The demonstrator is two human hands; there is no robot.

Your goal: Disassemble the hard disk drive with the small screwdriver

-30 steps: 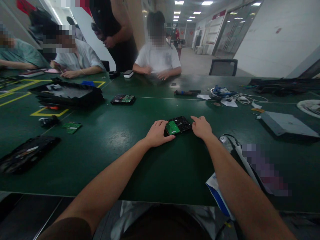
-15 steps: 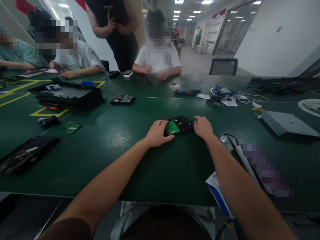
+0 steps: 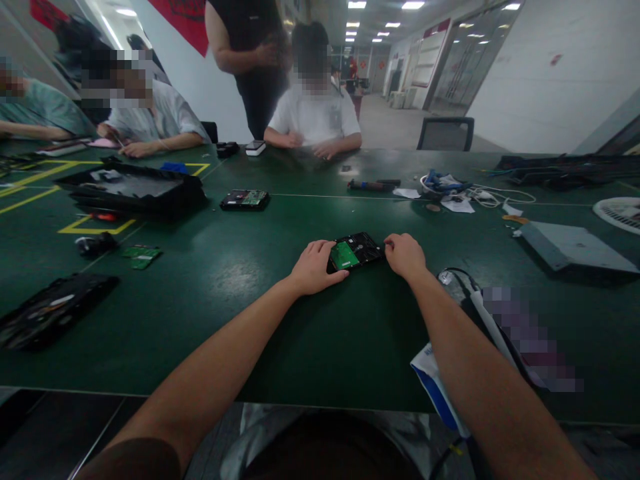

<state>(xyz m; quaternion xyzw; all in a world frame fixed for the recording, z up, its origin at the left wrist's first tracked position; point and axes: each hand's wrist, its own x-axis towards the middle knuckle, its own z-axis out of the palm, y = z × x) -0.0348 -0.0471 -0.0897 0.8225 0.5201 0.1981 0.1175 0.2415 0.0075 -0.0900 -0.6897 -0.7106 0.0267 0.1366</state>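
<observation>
Hard drive (image 3: 358, 250) lies on the green table (image 3: 280, 333), my left hand (image 3: 315, 268) clasping its left end; my right hand (image 3: 406, 256) curls beside its right end, hold unclear.

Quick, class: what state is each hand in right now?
Left hand: holding the drive by its left end.
Right hand: curled at its right end; any grip can't be told.

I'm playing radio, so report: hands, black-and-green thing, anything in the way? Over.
Left hand on left end of hard drive. Right hand by its right end, contact unclear. Dark cord off right, not blocking.
</observation>
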